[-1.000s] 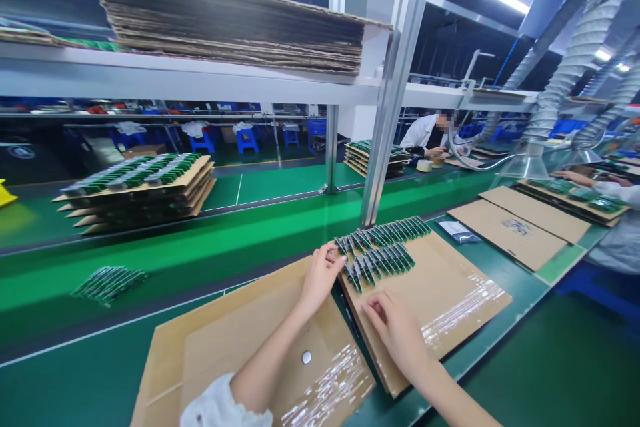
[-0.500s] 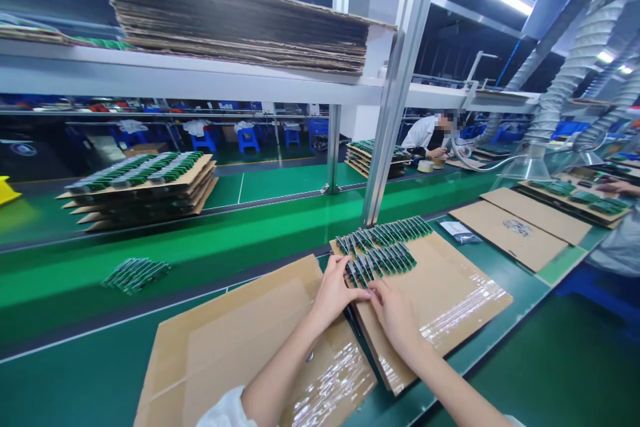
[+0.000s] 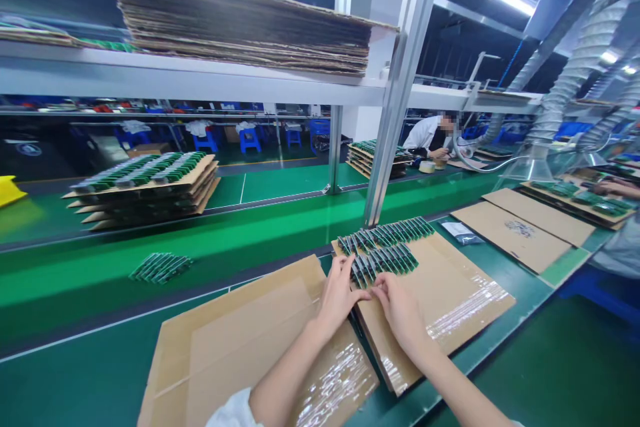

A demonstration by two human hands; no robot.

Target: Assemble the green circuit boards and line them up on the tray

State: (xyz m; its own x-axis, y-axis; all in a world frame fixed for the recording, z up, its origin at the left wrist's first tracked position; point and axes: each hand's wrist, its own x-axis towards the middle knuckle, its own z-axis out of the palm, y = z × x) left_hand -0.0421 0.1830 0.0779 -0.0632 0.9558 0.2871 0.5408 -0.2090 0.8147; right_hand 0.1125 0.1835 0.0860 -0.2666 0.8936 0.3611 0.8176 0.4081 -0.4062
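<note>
**Both hands at the near row of boards**

The left hand and right hand meet fingertip to fingertip, pinching the near end of the green circuit boards (two neat rows) lying on the cardboard sheet over the green bench.

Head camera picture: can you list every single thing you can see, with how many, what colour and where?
circuit boards: two rows, green, on the right cardboard sheet
right cardboard sheet: one, brown, taped, under the boards
left cardboard sheet: one, brown, taped, near edge of the bench
loose boards: one small bunch, green, on the belt at left
conveyor belt: one, green, behind the bench
board stack: one, green on brown layers, far left
cardboard pile: one, brown, on the top shelf
co-worker: one, white coat, far bench
left hand: one, fingertips at the boards' near end
right hand: one, fingertips at the same boards
</note>
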